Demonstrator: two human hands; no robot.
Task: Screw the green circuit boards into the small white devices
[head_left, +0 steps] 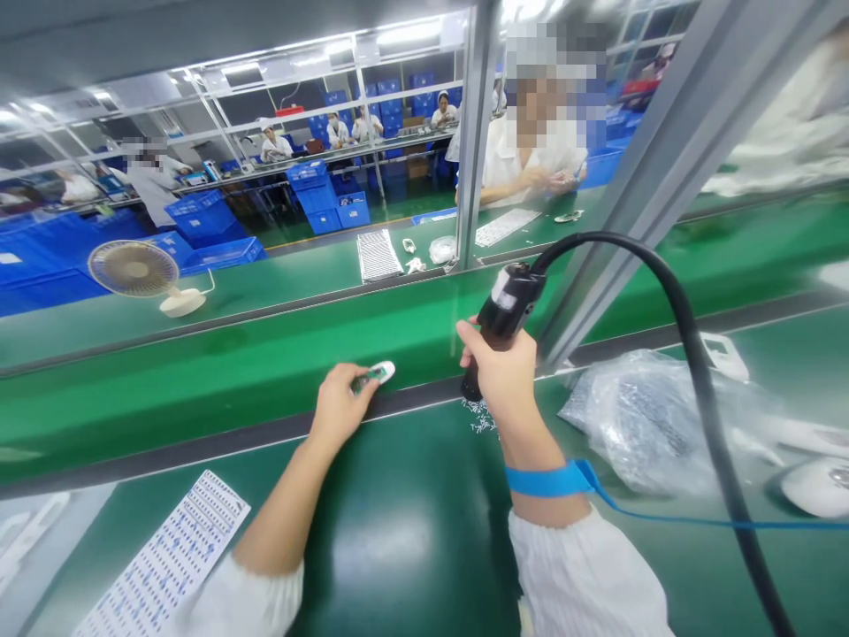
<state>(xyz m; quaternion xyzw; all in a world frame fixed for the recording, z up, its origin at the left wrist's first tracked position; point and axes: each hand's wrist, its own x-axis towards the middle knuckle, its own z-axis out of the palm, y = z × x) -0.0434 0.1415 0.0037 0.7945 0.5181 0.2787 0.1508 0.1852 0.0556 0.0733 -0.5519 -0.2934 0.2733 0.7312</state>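
Over the far edge of the green bench, my left hand (340,402) pinches a small white housing (383,371) with a green circuit board in it. My right hand (508,363) is wrapped round a black electric screwdriver (508,305), its body upright and a thick black cable (690,327) curving from its top. The tool's lower end is just above a scatter of small screws (482,418) on the bench. Its tip cannot be made out. A blue wrist strap (547,479) circles my right wrist.
Right of my right hand lies a clear plastic bag (643,416), with white housings (822,485) beside it. A printed sheet (172,548) lies at the left. Beyond runs a green conveyor belt (199,372). A metal post (623,177) rises at right; a co-worker (531,168) sits opposite.
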